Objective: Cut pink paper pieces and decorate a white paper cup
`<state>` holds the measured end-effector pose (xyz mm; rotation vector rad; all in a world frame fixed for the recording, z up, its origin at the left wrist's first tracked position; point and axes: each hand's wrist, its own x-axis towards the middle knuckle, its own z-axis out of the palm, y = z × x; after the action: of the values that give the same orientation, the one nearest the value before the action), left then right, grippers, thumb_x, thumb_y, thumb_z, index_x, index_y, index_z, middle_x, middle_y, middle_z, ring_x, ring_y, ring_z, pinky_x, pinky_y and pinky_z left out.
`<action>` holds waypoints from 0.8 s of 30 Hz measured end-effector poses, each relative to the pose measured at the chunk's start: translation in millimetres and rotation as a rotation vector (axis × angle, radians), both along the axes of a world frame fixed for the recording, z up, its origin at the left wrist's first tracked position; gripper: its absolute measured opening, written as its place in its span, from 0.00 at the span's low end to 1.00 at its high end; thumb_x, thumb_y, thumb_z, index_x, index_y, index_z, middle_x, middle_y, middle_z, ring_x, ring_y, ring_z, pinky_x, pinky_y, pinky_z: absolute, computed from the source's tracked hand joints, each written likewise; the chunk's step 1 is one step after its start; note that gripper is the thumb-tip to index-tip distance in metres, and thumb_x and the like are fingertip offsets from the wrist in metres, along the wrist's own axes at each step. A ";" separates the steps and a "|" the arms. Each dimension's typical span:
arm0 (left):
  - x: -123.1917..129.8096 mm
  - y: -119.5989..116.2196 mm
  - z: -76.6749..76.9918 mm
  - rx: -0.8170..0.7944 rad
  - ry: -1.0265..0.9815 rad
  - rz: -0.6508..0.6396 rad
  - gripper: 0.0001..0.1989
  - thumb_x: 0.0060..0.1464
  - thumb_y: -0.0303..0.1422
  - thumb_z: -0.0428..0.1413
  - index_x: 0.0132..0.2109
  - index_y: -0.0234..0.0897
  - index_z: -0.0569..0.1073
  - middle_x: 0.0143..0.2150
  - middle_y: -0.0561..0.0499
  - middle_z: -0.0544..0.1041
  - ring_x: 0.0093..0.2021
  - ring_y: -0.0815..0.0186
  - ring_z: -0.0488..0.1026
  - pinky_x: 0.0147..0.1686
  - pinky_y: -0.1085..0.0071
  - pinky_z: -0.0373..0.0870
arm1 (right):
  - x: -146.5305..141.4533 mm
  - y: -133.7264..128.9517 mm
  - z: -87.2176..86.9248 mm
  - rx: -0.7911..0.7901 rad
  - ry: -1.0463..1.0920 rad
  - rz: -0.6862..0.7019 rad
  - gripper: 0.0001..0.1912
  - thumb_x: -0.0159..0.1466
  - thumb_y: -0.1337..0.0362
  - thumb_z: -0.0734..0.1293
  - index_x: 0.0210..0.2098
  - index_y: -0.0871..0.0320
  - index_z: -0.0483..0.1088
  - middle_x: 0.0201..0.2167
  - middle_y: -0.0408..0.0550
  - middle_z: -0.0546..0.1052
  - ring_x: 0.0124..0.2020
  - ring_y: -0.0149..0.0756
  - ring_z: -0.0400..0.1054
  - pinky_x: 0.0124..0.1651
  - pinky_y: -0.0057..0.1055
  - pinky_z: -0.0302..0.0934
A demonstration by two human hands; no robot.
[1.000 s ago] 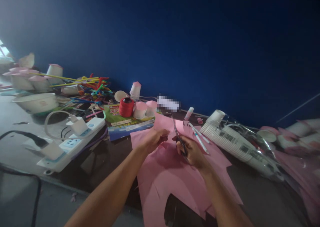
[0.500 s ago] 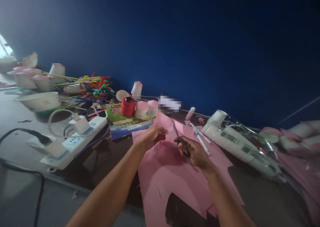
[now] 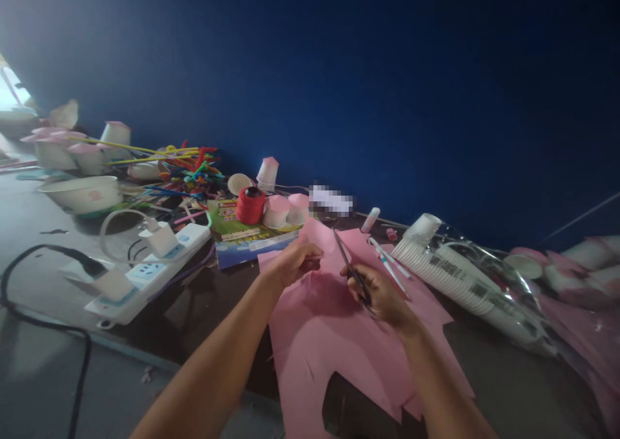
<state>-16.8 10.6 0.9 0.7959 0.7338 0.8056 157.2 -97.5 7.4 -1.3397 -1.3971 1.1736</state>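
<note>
My left hand [image 3: 298, 263] is closed on a piece of pink paper [image 3: 317, 235], pinched between thumb and fingers. In my right hand [image 3: 375, 292] is a pair of dark scissors [image 3: 349, 265], its blades pointing up and away at the edge of that piece. Fingers wrap the handles, and the blades look nearly together. Beneath both hands lie larger pink paper sheets [image 3: 310, 348], with a curved cut-out near the front. Two white pens [image 3: 394, 268] rest on the paper just right of the scissors.
At left stands a power strip [image 3: 145, 271] with chargers and cables. Behind the hands are a red thread spool [image 3: 250, 205], pink-topped paper cups [image 3: 277, 211] and a glue stick [image 3: 371, 219]. Stacked paper cups [image 3: 460, 277] in plastic lie at right; pipe cleaners [image 3: 194, 164] are piled far left.
The view has shifted slightly. The scissor blades have come closer together at the paper, while my left hand keeps its hold on the pink piece.
</note>
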 end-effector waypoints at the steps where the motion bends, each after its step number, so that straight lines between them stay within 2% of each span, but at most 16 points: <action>1: -0.3 0.3 -0.4 0.006 -0.007 -0.010 0.13 0.39 0.21 0.56 0.19 0.37 0.58 0.16 0.59 0.58 0.17 0.76 0.57 0.22 0.76 0.63 | 1.9 0.9 -3.1 0.016 0.024 -0.011 0.24 0.58 0.45 0.69 0.39 0.60 0.69 0.19 0.37 0.62 0.21 0.26 0.54 0.24 0.26 0.47; 5: -0.1 -0.8 -1.9 0.011 -0.038 -0.016 0.12 0.38 0.22 0.57 0.21 0.37 0.60 0.17 0.59 0.58 0.18 0.76 0.57 0.23 0.76 0.63 | 8.5 7.5 -14.1 0.109 0.285 -0.151 0.25 0.61 0.42 0.65 0.42 0.59 0.69 0.20 0.40 0.66 0.19 0.26 0.51 0.21 0.26 0.43; 8: 1.0 -3.5 -2.3 0.006 -0.051 -0.017 0.10 0.37 0.24 0.59 0.23 0.36 0.63 0.19 0.58 0.61 0.20 0.75 0.59 0.25 0.75 0.64 | 10.5 11.1 -16.4 0.099 0.432 -0.250 0.26 0.61 0.40 0.62 0.42 0.57 0.69 0.20 0.40 0.66 0.17 0.26 0.46 0.19 0.26 0.36; 10: 1.7 -5.6 -2.1 0.036 -0.068 -0.057 0.11 0.36 0.24 0.59 0.22 0.36 0.62 0.19 0.58 0.60 0.20 0.76 0.57 0.23 0.76 0.60 | 10.1 10.3 -15.1 0.111 0.357 -0.238 0.26 0.61 0.41 0.64 0.42 0.58 0.70 0.20 0.40 0.66 0.17 0.26 0.47 0.19 0.26 0.36; 14: 2.5 -9.2 0.1 0.094 -0.026 -0.104 0.14 0.37 0.24 0.57 0.19 0.38 0.57 0.17 0.59 0.55 0.19 0.77 0.53 0.21 0.76 0.56 | 8.0 4.8 -10.0 0.104 0.125 -0.113 0.26 0.61 0.42 0.65 0.43 0.60 0.72 0.21 0.43 0.68 0.21 0.29 0.55 0.23 0.27 0.45; 17: 2.8 -11.4 2.7 0.082 0.026 -0.111 0.15 0.37 0.24 0.57 0.18 0.38 0.56 0.17 0.59 0.55 0.19 0.76 0.54 0.21 0.75 0.58 | 8.1 2.6 -7.3 0.063 0.096 -0.057 0.29 0.61 0.40 0.64 0.43 0.60 0.72 0.20 0.43 0.68 0.23 0.31 0.57 0.25 0.27 0.47; 24: 2.6 -13.8 4.5 0.085 0.091 -0.144 0.12 0.37 0.25 0.57 0.18 0.38 0.59 0.17 0.58 0.57 0.19 0.75 0.57 0.22 0.74 0.59 | 7.2 3.1 -4.9 0.055 0.048 -0.011 0.31 0.60 0.39 0.64 0.43 0.62 0.71 0.19 0.41 0.66 0.22 0.29 0.54 0.26 0.28 0.45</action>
<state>-14.2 -3.2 5.5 0.9558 0.7175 0.6782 164.4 -94.4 2.5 -1.2710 -1.3761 1.1445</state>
